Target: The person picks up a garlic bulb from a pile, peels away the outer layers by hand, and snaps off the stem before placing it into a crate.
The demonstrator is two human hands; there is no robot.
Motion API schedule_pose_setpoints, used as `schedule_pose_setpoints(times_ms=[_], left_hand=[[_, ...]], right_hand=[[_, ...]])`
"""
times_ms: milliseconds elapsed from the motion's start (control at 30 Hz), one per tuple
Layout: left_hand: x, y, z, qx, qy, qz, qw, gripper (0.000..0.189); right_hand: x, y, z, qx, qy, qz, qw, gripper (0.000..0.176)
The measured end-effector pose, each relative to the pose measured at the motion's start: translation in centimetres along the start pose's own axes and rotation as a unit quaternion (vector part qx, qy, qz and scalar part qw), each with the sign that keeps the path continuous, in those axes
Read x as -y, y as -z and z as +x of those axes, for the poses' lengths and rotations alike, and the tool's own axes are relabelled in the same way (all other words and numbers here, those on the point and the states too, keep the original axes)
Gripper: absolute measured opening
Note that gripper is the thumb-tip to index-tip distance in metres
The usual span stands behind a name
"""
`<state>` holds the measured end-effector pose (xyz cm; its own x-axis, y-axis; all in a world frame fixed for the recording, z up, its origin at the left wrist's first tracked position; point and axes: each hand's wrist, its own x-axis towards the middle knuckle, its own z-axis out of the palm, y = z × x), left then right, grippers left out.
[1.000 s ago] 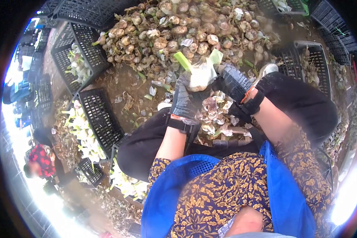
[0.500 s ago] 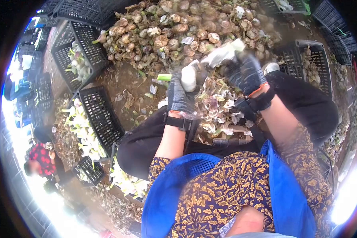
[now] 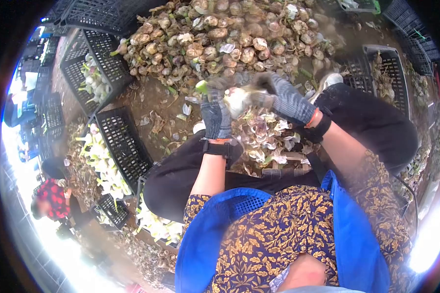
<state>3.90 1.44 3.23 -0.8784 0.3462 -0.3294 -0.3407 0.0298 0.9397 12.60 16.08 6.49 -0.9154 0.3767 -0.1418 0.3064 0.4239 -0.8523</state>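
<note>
A white garlic bulb (image 3: 236,102) sits between my two gloved hands, in front of the big garlic pile (image 3: 215,44). My left hand (image 3: 216,115) is closed around it, and a green cut stem (image 3: 201,87) sticks out on that hand's far side. From the other side my right hand (image 3: 287,101) has curled fingers on the bulb's pale outer skin; those fingertips are smeared by motion. Below the hands lies a heap of peeled garlic skins (image 3: 264,134) between my knees.
Black plastic crates stand at left, one holding garlic bulbs (image 3: 94,80); beside another crate (image 3: 124,141) lie trimmed garlic bulbs (image 3: 102,163). A further crate (image 3: 388,78) stands at right. A person in a red checked top (image 3: 54,199) sits at far left.
My right hand has moved left and down from beside the bulb onto it. The strip of white skin it held up is no longer visible. The bulb has tilted in my left hand.
</note>
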Motion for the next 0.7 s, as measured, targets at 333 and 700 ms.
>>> schedule_pose_setpoints(times_ms=[333,700], left_hand=[[0.5,-0.5,-0.4,0.155,-0.075,0.044,0.984,0.039],[0.5,-0.6,-1.3,0.142,-0.106,0.068,0.982,0.042]], right_hand=[[-1.4,0.6,1.4,0.278,0.174,-0.091,0.94,0.049],[0.3,0.5,0.6,0.227,-0.139,0.223,0.938,0.049]])
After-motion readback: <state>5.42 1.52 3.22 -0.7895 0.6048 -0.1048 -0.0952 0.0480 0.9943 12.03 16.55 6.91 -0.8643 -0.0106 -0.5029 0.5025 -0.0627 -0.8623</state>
